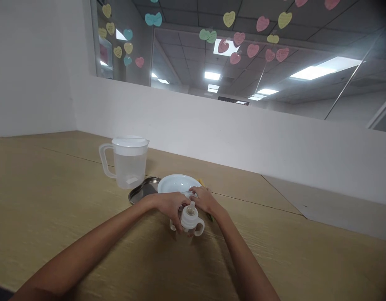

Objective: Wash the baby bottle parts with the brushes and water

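Note:
My left hand (173, 205) is wrapped round a white baby bottle (189, 218) with two side handles and a clear nipple on top. The bottle is close to the table surface, slightly tilted. Just beyond it, my right hand (204, 200) has its fingers bent at the front right rim of a white bowl (177, 182). A small pale item shows by those fingertips, but I cannot make out what it is. Behind the right hand, a thin yellow object (201, 182) pokes out, mostly hidden.
A clear lidded plastic pitcher (130, 163) stands at the back left. Between it and the bowl lies a curved metal tray (136, 195). The wooden table (70, 179) runs back to a white wall (193, 125) below a window with heart-shaped notes.

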### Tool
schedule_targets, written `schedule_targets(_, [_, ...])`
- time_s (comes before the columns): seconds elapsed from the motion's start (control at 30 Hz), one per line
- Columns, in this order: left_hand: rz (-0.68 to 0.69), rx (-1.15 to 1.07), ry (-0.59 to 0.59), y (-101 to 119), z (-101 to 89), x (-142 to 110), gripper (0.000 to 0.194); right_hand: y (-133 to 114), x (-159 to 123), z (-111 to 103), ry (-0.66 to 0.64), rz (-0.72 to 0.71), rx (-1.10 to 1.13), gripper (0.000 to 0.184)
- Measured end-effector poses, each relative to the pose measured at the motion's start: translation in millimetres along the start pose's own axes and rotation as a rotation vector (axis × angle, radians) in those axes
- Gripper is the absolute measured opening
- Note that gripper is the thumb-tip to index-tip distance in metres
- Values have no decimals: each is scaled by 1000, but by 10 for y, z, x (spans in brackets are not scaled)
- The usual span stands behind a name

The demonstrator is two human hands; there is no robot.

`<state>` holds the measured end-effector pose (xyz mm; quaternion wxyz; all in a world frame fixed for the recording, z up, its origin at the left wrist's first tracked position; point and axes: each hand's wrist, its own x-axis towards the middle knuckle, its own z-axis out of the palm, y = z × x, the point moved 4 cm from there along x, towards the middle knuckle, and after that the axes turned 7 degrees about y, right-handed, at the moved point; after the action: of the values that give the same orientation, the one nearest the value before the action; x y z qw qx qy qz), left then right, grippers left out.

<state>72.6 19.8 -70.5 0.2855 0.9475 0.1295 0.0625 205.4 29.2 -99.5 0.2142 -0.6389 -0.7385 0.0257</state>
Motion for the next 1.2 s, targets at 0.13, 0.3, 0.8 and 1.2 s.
schedule_targets(0.13, [-35, 7, 0, -45, 12, 0, 49, -39, -13, -257, 95, -16, 25, 34])
schedule_targets(0.3, [-48, -5, 1, -67, 23, -5, 61, -222, -182, -748, 178, -14, 71, 38])
schedule_targets(0.8, [-65, 40, 37, -8, -12, -7, 43, -872, -544, -709, -177, -35, -167, 33])
schedule_targets(1.2, [60, -78, 3, -26, 9, -11, 39, -809, -543, -664, -270, -291, 31, 42])
